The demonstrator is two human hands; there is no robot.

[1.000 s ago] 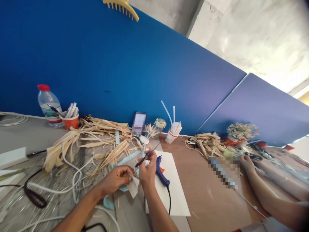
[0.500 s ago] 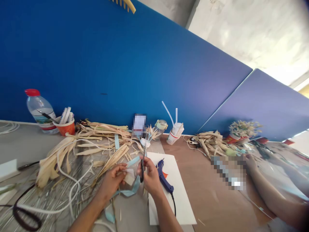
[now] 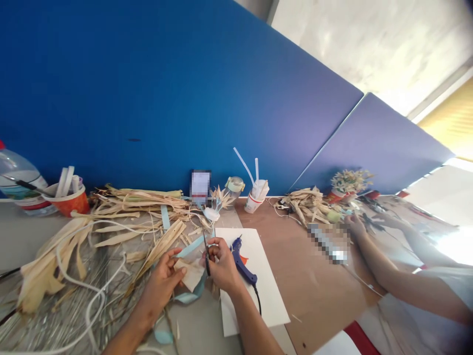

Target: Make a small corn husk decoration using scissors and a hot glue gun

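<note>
My left hand pinches a small pale piece of corn husk between thumb and fingers. In my right hand is a pair of dark-handled scissors, blades pointing up and away from me. The scissors are close to the right edge of the husk piece; whether the blades touch it I cannot tell. Under the hands lies a light blue strip. Just right of my right hand, a blue glue gun rests on a white board.
Dried corn husks and a white cable spread over the left side. Along the blue partition stand an orange cup, a jar and a cup with straws. Another person's arm reaches in at right.
The camera view has turned right, shifting things leftward. The husk piece in my left hand now lies flatter, showing more of its face. The scissors stay in my right hand.
</note>
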